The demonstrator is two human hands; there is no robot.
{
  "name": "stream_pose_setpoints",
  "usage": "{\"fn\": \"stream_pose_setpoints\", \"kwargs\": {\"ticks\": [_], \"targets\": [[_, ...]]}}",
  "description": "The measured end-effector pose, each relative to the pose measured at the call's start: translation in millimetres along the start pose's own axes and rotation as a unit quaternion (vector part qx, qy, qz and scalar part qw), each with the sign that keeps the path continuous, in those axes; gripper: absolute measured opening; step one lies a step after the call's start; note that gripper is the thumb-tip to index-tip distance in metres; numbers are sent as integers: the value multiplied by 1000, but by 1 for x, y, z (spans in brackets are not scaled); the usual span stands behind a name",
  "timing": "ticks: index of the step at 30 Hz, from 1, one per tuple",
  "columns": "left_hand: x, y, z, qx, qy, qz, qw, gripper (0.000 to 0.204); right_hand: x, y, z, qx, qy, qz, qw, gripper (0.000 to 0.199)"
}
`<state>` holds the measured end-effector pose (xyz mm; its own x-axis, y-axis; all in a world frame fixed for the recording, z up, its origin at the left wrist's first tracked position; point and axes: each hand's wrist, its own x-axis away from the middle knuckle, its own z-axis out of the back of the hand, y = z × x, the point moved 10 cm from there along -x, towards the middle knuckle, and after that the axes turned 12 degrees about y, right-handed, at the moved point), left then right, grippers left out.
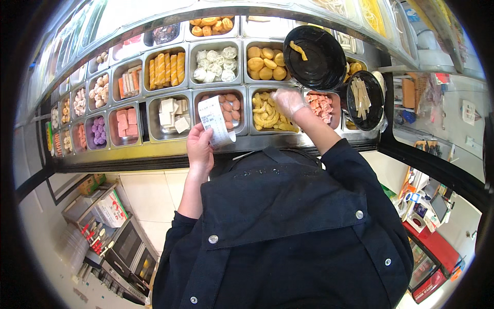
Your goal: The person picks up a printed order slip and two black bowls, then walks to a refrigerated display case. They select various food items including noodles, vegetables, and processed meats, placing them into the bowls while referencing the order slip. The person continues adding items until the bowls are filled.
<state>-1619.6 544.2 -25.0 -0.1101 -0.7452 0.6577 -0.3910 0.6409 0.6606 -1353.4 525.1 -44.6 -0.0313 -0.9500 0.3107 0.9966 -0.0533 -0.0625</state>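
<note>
My left hand (199, 147) holds a long white paper receipt (214, 120) up over the front edge of the food counter. My right hand (289, 101), in a thin clear glove, reaches into a steel tray of yellow curled pieces (267, 117) and touches them; whether it grips any I cannot tell. A black round bowl (315, 51) with one yellow strip in it rests on the trays just right of that hand. Another black bowl (365, 93) holding pale strips sits further right.
Several steel trays fill the counter: white cubes (172, 114), pink round slices (230, 105), white dumplings (216, 64), golden balls (265, 63), striped orange rolls (165, 69), pink cubes (321, 105). A curved glass cover (154, 15) arches above. Ovens (128, 252) stand low left, a red cabinet (432, 257) low right.
</note>
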Motion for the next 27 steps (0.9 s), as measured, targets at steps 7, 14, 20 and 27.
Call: {"fn": "stream_pose_setpoints", "kwargs": {"ticks": [7,14,20,27], "targets": [[-5,5,12,-17,31,-11,999,21,2,16,18,-79,25,-20,996,26],[-11,3,11,-19,40,-3,999,21,41,45,21,-671,-7,-309,674,19],[-11,5,1,-17,30,-6,999,23,58,80,55,-799,86,-325,499,24],[-12,0,0,-24,23,-6,999,25,49,130,87,-691,238,-325,600,27]]}}
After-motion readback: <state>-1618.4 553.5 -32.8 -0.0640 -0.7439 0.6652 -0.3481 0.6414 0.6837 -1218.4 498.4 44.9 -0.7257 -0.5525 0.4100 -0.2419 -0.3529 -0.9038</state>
